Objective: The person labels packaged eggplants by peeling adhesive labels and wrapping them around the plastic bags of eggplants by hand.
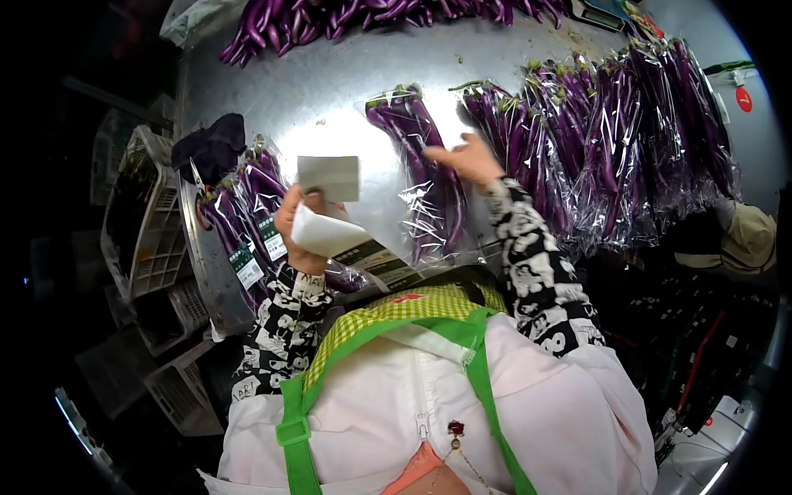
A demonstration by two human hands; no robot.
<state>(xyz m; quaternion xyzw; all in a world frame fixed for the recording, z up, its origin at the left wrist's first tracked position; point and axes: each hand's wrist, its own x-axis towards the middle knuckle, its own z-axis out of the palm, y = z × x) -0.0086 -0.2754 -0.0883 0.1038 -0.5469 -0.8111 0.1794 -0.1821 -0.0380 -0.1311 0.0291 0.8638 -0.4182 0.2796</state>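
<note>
My left hand (301, 231) is closed round a strip of labels (379, 262), whose printed part hangs down toward the apron. A grey-backed piece (328, 176) stands up above its fingers. A clear bag of long purple eggplants (419, 165) lies on the metal table in front of me. Over the upper right side of that bag is my right hand (469, 161), fingers apart and a fingertip at the plastic. Left of my left hand, bagged eggplants with labels (252, 223) lie at the table's left edge.
Many bagged eggplants (598, 140) are piled on the right. Loose eggplants (363, 16) lie along the far side of the metal table (239, 91). A dark cloth (211, 148) and scissors (198, 177) are at the left edge, beside plastic crates (148, 214).
</note>
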